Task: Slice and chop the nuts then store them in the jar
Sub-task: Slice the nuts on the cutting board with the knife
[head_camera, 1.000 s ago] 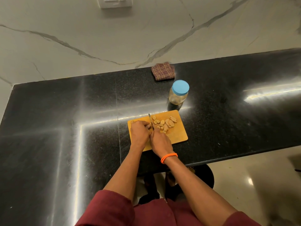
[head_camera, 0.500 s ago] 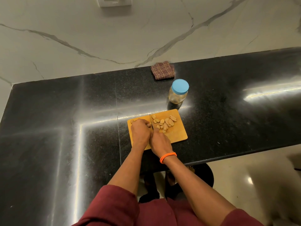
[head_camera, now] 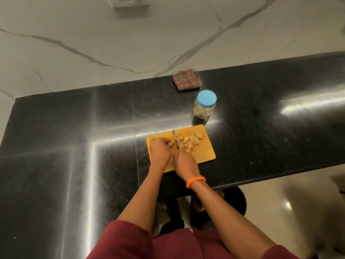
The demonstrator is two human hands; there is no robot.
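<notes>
Nuts (head_camera: pixel 189 141) lie just right of our knife (head_camera: pixel 175 139), blade pointing away; left hand (head_camera: pixel 160 153) pins one nut, right hand (head_camera: pixel 184 162) clamps handle, nearer the pile.

The tabletop (head_camera: pixel 56 137) was black and shiny with tiny specks in it. Bright streaks of light (head_camera: pixel 308 105) shone on it, and thin lines crossed where its slabs met. Behind it stood a pale wall (head_camera: pixel 93 25) that looked like marble, with grey veins running across. A white switch plate (head_camera: pixel 130 1) sat at the top of the wall. A small brown checked cloth (head_camera: pixel 186 80) lay folded on the tabletop, just by the wall. On the right, below the tabletop's edge, the floor (head_camera: pixel 280 202) was pale and glossy, with a small spot of light on it.
</notes>
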